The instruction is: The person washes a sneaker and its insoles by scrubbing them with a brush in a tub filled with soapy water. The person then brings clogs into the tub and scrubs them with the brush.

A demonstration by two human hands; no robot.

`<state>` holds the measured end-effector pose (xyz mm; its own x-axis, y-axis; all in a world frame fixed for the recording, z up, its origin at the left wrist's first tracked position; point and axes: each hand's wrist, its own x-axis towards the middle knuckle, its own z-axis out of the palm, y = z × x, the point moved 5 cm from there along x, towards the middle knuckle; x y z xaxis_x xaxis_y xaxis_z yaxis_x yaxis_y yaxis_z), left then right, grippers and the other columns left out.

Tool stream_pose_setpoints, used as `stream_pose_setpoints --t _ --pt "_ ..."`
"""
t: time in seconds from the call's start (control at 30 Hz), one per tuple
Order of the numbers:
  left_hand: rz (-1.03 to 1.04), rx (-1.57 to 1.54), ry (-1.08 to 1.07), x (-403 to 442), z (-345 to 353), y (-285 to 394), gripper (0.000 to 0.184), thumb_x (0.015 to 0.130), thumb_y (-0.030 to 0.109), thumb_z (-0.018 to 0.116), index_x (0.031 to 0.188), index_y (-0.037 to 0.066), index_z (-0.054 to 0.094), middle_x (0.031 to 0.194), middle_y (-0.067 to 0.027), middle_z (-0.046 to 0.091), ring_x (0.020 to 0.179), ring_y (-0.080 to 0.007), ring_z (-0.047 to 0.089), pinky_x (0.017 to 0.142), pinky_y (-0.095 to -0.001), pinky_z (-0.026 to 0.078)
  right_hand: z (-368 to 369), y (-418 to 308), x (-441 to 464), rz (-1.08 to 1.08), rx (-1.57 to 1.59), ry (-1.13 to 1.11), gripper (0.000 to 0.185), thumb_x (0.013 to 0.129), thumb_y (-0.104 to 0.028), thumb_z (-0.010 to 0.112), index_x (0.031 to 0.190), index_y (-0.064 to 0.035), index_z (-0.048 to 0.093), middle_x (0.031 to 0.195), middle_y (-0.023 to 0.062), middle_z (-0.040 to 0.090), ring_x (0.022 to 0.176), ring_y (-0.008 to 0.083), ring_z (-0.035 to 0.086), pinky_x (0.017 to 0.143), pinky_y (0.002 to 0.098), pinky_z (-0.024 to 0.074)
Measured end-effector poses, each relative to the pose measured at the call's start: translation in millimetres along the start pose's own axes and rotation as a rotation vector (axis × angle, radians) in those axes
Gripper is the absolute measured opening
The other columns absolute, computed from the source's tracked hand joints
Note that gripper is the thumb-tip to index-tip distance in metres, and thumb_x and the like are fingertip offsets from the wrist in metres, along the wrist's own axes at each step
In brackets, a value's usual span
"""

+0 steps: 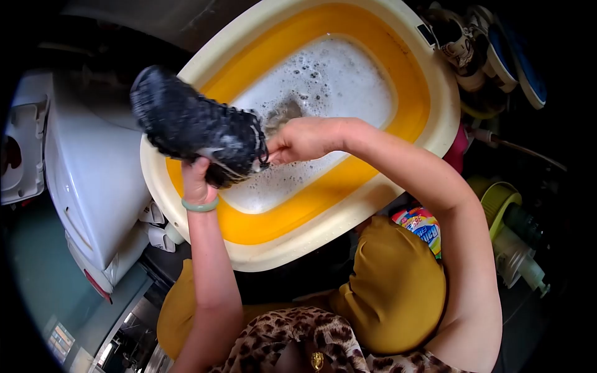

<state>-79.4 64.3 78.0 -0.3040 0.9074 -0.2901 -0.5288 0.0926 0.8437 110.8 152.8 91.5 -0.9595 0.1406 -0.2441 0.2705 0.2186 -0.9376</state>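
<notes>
A black lace-up shoe [196, 124], wet and streaked with suds, is held tilted over the near left side of a yellow-and-cream washtub [407, 93]. My left hand [198, 180], with a pale green bangle at the wrist, grips it from below. At the shoe's right end, beside the laces, the fingers of my right hand [308, 142] are pinched together on its edge. The fingertips are partly hidden there. Foamy water [348, 68] fills the tub's bottom. Behind my right hand, a greyish-brown patch [285, 115] shows in the foam; I cannot tell what it is.
Several shoes [488, 53] stand beyond the tub's right rim. A colourful detergent packet [420, 227] lies by my right knee, and a green basin [500, 202] with a clear plastic bottle [519, 258] is further right. A white appliance [93, 168] stands close on the left.
</notes>
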Motion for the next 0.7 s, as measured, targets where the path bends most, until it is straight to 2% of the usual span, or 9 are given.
stream_pose_setpoints --t 0.07,0.17,0.27,0.37,0.43,0.47,0.53,0.6,0.7 --pt "-0.003 0.170 0.006 0.3 4.0 -3.9 0.070 0.064 0.006 0.078 0.126 0.005 0.044 0.120 -0.0054 0.053 0.108 -0.0212 0.052 0.096 -0.0334 0.041 -6.3 -3.3 -0.5 0.058 -0.512 -0.052 0.024 0.087 -0.021 0.050 0.107 -0.0231 0.063 0.090 0.0156 0.063 0.082 0.0317 0.061 0.066 0.0405 0.0489" --pt "0.015 0.317 -0.003 3.1 10.5 -4.0 0.073 0.065 0.002 0.075 0.129 0.008 0.041 0.121 -0.0052 0.051 0.108 -0.0198 0.051 0.095 -0.0323 0.040 -22.3 -11.9 -17.4 0.279 -0.733 -0.091 0.032 0.088 -0.015 0.044 0.112 -0.0265 0.062 0.091 0.0072 0.066 0.082 0.0283 0.062 0.072 0.0390 0.0483" --pt "0.064 0.382 0.044 2.1 4.7 8.4 0.073 0.066 0.002 0.074 0.130 0.009 0.040 0.119 -0.0052 0.052 0.107 -0.0199 0.051 0.096 -0.0332 0.039 -41.0 20.0 -45.5 0.455 -0.657 0.033 0.037 0.086 -0.013 0.045 0.116 -0.0293 0.059 0.087 0.0093 0.066 0.073 0.0297 0.063 0.066 0.0403 0.0483" --pt "-0.088 -0.193 -0.004 -6.0 -25.8 -10.9 0.078 0.067 0.016 0.079 0.132 0.007 0.039 0.125 -0.0084 0.050 0.115 -0.0247 0.048 0.102 -0.0390 0.036 -35.2 62.9 -50.8 0.441 -0.612 0.223 0.043 0.084 -0.010 0.046 0.120 -0.0312 0.056 0.082 0.0114 0.065 0.069 0.0303 0.062 0.062 0.0411 0.0472" --pt "0.054 -0.236 -0.070 -11.9 -8.5 -21.1 0.068 0.077 0.043 0.067 0.128 0.006 0.044 0.128 -0.0112 0.050 0.120 -0.0292 0.044 0.106 -0.0467 0.030 -17.6 98.8 -50.8 0.462 -0.648 0.193 0.046 0.083 -0.009 0.046 0.122 -0.0316 0.054 0.081 0.0117 0.065 0.069 0.0304 0.062 0.061 0.0411 0.0469" --pt "-0.094 -0.416 -0.187 -12.2 1.5 -33.1 0.065 0.079 0.047 0.061 0.128 0.007 0.045 0.127 -0.0111 0.050 0.120 -0.0305 0.044 0.106 -0.0506 0.028 -10.8 112.7 -51.5 0.496 -0.690 0.157 0.049 0.082 -0.007 0.045 0.123 -0.0320 0.052 0.080 0.0120 0.065 0.069 0.0305 0.062 0.061 0.0412 0.0465" --pt "-0.236 -0.590 -0.293 -18.9 18.0 -44.9 0.063 0.081 0.051 0.056 0.127 0.009 0.046 0.127 -0.0110 0.051 0.120 -0.0317 0.044 0.106 -0.0546 0.027 -1.5 120.7 -53.5 0.488 -0.669 0.173 0.048 0.084 -0.010 0.048 0.125 -0.0337 0.049 0.076 0.0127 0.063 0.067 0.0312 0.061 0.061 0.0416 0.0465" --pt "-0.227 -0.764 -0.262 -23.8 26.5 -48.8 0.058 0.083 0.052 0.051 0.126 0.014 0.049 0.126 -0.0091 0.052 0.118 -0.0332 0.046 0.104 -0.0607 0.024 3.5 122.0 -54.6 0.477 -0.654 0.187 0.047 0.085 -0.014 0.050 0.127 -0.0354 0.046 0.073 0.0134 0.062 0.065 0.0319 0.060 0.061 0.0421 0.0464" --pt "-0.242 -0.751 -0.231 -24.6 25.7 -51.6 0.054 0.084 0.052 0.049 0.126 0.018 0.050 0.126 -0.0060 0.053 0.117 -0.0322 0.048 0.104 -0.0613 0.024 7.4 125.2 -55.7 0.540 -0.576 0.166 0.048 0.086 -0.014 0.049 0.128 -0.0355 0.044 0.071 0.0140 0.061 0.064 0.0327 0.060 0.061 0.0422 0.0464"
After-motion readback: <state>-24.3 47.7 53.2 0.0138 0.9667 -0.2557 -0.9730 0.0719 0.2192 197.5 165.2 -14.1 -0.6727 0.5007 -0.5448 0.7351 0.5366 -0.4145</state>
